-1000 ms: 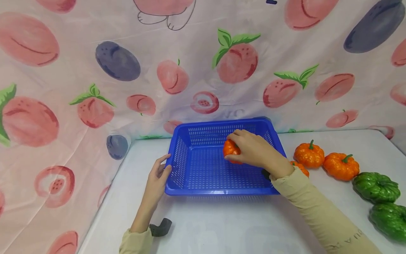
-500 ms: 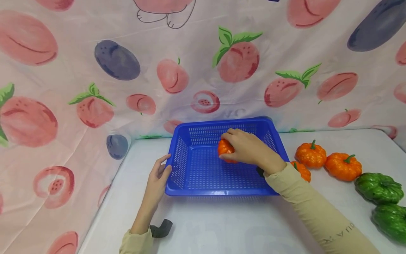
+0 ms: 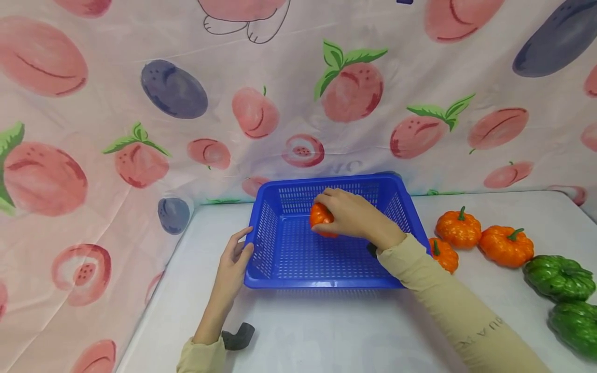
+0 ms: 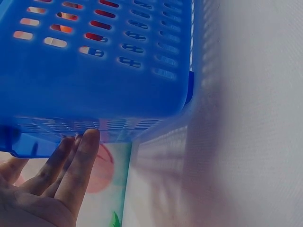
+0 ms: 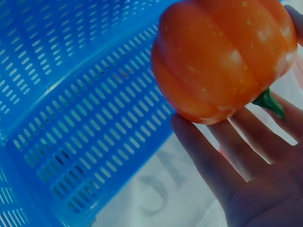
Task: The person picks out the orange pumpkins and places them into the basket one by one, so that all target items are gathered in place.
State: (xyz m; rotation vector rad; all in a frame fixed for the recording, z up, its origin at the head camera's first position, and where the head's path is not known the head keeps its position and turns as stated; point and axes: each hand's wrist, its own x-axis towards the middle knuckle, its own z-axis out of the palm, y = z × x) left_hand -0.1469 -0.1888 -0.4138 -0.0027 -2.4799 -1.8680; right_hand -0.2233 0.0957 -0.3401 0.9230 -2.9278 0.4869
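Note:
My right hand (image 3: 347, 212) grips a small orange pumpkin (image 3: 321, 219) over the inside of the blue plastic basket (image 3: 322, 283). In the right wrist view the pumpkin (image 5: 222, 56) lies tipped sideways between thumb and fingers, its green stem toward the palm, with the basket's slotted wall beside it. At the basket's left side, my left hand (image 3: 231, 264) touches the rim and outer wall with its fingertips and thumb. The left wrist view has the fingers (image 4: 78, 165) nearly straight against the basket wall (image 4: 94, 90).
Right of the basket stand more orange pumpkins (image 3: 458, 229), one partly behind the right sleeve. Two green pumpkins (image 3: 559, 278) lie farther right on the white table (image 3: 326, 331). A fruit-print cloth (image 3: 298, 103) hangs close behind the basket.
My right hand has carried the orange pumpkin leftward above the basket, toward its middle. The left hand and the basket have stayed where they were.

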